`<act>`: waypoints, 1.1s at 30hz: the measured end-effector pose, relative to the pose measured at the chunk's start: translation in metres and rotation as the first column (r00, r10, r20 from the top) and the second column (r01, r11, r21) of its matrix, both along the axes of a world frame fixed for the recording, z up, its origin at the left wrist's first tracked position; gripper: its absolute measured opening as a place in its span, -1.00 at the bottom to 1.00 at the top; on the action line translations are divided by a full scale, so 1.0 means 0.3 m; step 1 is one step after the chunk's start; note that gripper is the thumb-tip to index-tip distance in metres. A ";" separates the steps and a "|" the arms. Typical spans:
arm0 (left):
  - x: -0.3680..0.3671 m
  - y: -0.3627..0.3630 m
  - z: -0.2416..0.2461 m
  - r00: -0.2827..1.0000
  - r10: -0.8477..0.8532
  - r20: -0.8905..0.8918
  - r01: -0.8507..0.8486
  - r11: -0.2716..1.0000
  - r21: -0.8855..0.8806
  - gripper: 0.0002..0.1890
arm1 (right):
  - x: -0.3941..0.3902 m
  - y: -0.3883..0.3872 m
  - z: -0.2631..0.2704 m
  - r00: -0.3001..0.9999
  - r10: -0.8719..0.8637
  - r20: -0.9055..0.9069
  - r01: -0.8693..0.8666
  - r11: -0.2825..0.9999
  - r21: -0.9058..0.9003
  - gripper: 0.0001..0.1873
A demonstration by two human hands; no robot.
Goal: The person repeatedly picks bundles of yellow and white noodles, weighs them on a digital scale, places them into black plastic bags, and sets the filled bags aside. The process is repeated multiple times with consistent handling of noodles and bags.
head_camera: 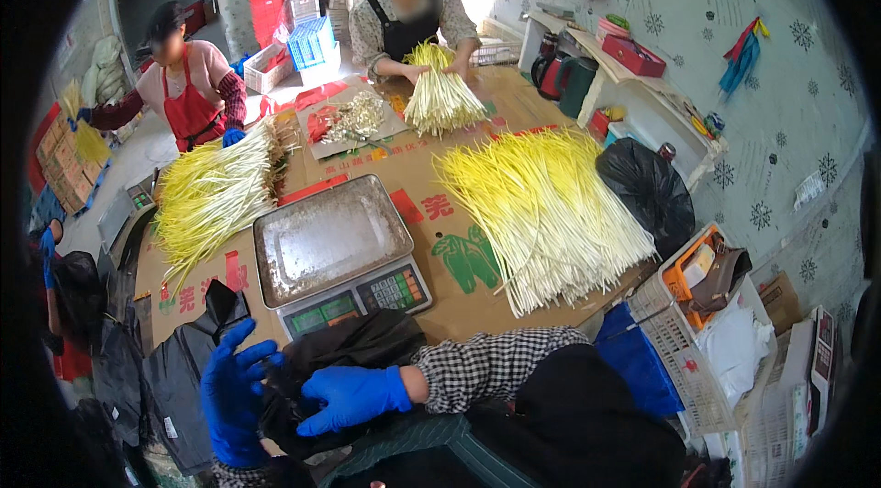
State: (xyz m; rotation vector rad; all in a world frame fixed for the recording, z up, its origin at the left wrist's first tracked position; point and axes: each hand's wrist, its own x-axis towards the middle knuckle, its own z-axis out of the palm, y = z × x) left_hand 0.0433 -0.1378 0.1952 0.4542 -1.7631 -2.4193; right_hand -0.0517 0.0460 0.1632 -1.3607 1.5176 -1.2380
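Blue gloves cover both of my hands at the near edge of the table. My right hand (354,397) is closed on a crumpled black plastic bag (358,340), which lies partly against the scale. To its left, my left hand (232,395) is raised with its upper fingers apart. Dark plastic reaches its lower fingers, but whether they grip it is hidden. Just beyond stands a digital scale (392,292) with a bare, stained metal pan (334,236). A wide pile of yellow-and-white garlic chives (550,219) lies to the right of the scale.
Another chive pile (217,188) lies left, beside a co-worker in a red apron (186,106). Across the table, a second co-worker holds a chive bundle (444,92). A full black bag (643,192) and white plastic crate (681,350) stand right; black bags (182,385) hang left.
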 end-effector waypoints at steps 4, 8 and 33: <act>0.005 -0.053 -0.133 0.936 0.058 -0.347 -0.117 0.982 -0.151 -0.55 | -0.055 0.065 -0.022 0.931 -0.351 -0.095 0.349 0.936 -0.039 -0.69; -0.043 -0.087 -0.108 0.950 0.133 -0.283 -0.211 0.941 -0.266 -0.53 | -0.189 0.151 -0.044 0.840 -0.436 -0.323 0.361 0.893 -0.269 -0.58; -0.322 0.422 -0.267 0.839 -0.540 0.069 0.544 0.836 -0.073 -0.60 | 0.442 1.893 0.315 -0.860 -0.494 -0.130 0.451 -0.616 -0.646 -0.68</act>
